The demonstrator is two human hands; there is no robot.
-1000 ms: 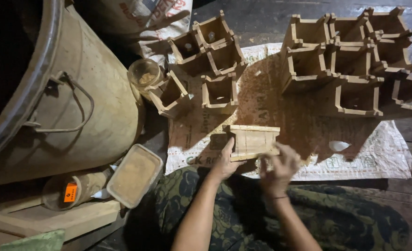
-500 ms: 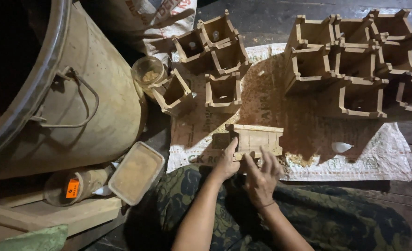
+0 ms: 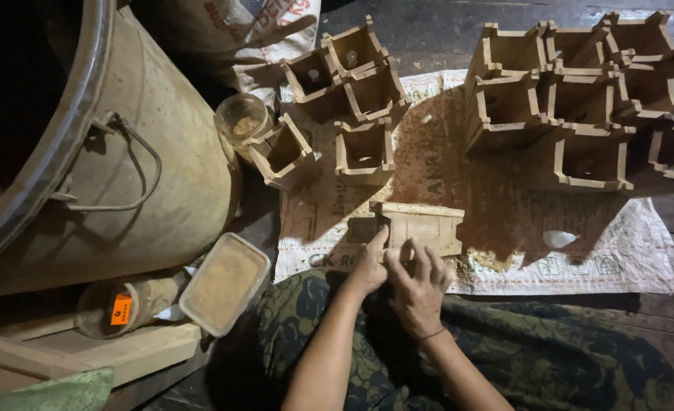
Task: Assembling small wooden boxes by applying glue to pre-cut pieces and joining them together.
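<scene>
Dark floorboards carry a printed sack [image 3: 618,262] strewn with open wooden boxes [image 3: 580,99]. Near its front edge lies a wooden box [image 3: 424,227] on its side. Left hand [image 3: 367,266] pinches the box's left end with thumb and fingers; right hand [image 3: 419,285] rests spread fingers against its lower edge. Beside them stands a big metal drum [image 3: 124,167].

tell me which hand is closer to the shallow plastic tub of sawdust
Left. The left hand grips the wooden box on the side toward the tub; the right hand lies farther away, below the box.
</scene>
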